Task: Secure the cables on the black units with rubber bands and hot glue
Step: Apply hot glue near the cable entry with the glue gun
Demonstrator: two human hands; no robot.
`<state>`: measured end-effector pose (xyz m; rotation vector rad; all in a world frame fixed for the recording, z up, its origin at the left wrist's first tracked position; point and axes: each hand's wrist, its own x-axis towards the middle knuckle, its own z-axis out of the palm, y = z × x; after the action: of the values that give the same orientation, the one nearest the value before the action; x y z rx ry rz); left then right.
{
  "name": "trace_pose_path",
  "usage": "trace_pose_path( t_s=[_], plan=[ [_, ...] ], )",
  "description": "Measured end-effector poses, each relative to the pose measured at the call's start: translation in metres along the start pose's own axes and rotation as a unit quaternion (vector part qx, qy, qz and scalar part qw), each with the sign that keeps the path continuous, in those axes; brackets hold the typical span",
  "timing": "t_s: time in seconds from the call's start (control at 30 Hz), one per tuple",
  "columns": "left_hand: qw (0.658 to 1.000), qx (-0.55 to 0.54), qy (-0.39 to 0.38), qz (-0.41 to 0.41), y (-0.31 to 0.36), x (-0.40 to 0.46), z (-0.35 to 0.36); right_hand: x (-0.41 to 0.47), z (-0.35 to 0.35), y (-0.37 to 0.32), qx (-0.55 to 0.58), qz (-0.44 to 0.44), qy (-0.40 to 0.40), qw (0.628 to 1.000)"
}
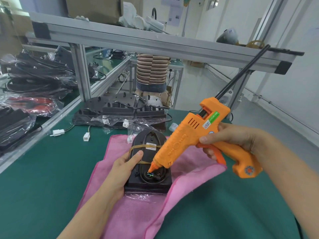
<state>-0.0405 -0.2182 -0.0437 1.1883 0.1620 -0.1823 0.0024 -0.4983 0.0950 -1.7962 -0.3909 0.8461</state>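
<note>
2 rubber bands (pixel 145 147) already on my black unit (pixel 149 171); left hand (pixel 126 163) holds it, right hand (pixel 229 140) grips glue gun (pixel 198 140) at cable (pixel 151 175), pile (pixel 120 109) pending.

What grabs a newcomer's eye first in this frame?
The bright orange plastic hot glue gun, gripped in the right hand, nozzle down on the coiled cable end at centre. Beneath it sits the black rubber-banded unit, steadied by the left hand, on a pink cloth spread over the green bench mat.
</note>
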Motion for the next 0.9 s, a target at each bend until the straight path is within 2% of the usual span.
trace_pose_path(
  t_s=[0.17,0.63,0.9],
  plan=[
    [1.000,0.001,0.005,0.001,0.000,-0.001,0.001,-0.002,0.005,-0.005,0.004,0.004,-0.012,1.000],
    [1.000,-0.017,0.004,-0.004,0.001,-0.003,0.002,-0.014,0.011,-0.013,-0.028,-0.002,0.042,0.999],
    [1.000,-0.025,0.004,-0.005,0.002,-0.004,0.003,-0.017,0.014,-0.018,-0.053,-0.018,0.036,0.998]
  ],
)
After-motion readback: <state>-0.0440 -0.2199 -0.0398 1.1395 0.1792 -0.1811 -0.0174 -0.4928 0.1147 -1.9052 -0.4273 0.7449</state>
